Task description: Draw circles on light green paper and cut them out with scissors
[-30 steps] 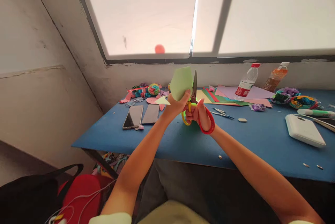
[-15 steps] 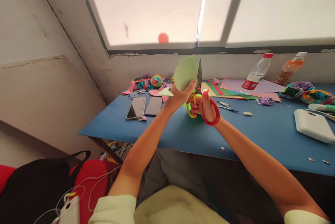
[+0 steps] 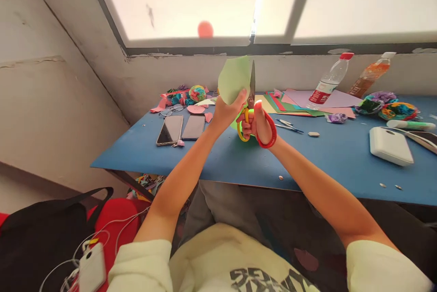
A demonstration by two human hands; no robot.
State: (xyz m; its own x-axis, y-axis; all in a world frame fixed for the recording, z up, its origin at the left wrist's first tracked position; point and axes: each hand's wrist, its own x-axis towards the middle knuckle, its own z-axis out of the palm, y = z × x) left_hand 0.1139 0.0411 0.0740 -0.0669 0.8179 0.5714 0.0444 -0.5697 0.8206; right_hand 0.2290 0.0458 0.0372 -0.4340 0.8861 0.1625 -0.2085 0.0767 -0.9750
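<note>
My left hand point(image 3: 229, 110) pinches a light green sheet of paper point(image 3: 232, 80) with a rounded edge, upright above the table. My right hand point(image 3: 254, 124) holds scissors point(image 3: 252, 83) with one yellow and one red handle loop, the thumb through the red loop. Its blades point up along the paper's right edge; whether they touch it I cannot tell. More bright green paper shows behind and below the hands, partly hidden. A pale green scrap point(image 3: 206, 102) lies beyond a pink paper circle point(image 3: 196, 109), left of my left hand.
Two phones point(image 3: 170, 130) and glasses point(image 3: 171, 110) lie left on the blue table point(image 3: 143, 157). Colored sheets point(image 3: 303, 98), two bottles point(image 3: 329, 83) and paper flowers point(image 3: 398, 110) stand or lie at the back right. Tweezers point(image 3: 289, 126) and a white device point(image 3: 390, 145) are nearer.
The view has tilted down, so the table sits higher. The loosely curled pale green scrap has shifted back from my left wrist. Both hands keep their hold on paper and scissors.
</note>
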